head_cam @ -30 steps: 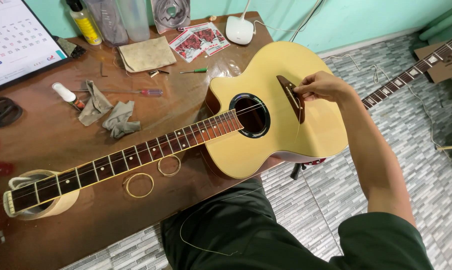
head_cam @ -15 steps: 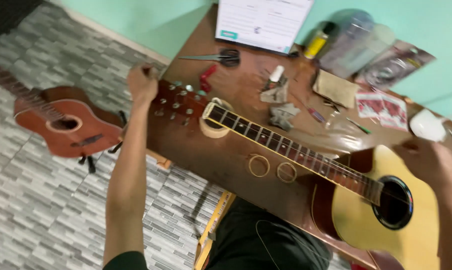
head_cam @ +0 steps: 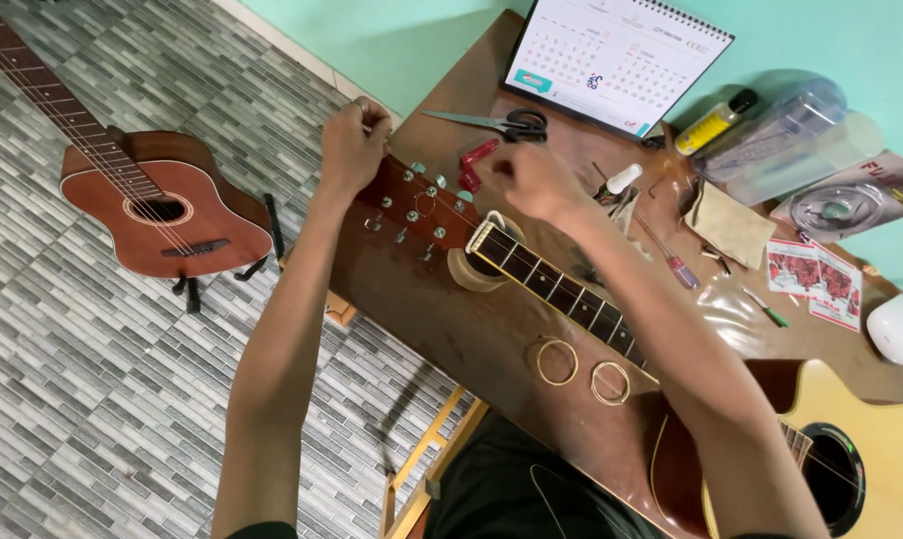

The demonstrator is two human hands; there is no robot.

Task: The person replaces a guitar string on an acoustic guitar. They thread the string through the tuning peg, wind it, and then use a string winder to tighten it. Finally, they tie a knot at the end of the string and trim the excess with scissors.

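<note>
Both hands meet at the guitar headstock (head_cam: 411, 205) overhanging the table's (head_cam: 491, 329) left edge: left hand (head_cam: 351, 145) fisted on its tip, right hand (head_cam: 531, 180) pinched closed just above.

A white desk calendar (head_cam: 616, 60) stands at the table's far edge — red-and-white packets (head_cam: 816, 281) and a clear plastic pack (head_cam: 851, 200) lie to its right.

Guitar headstock (head_cam: 411, 205) lies on the table (head_cam: 421, 299); scissors (head_cam: 491, 123) behind it; second guitar (head_cam: 162, 215) on the floor, left.
</note>
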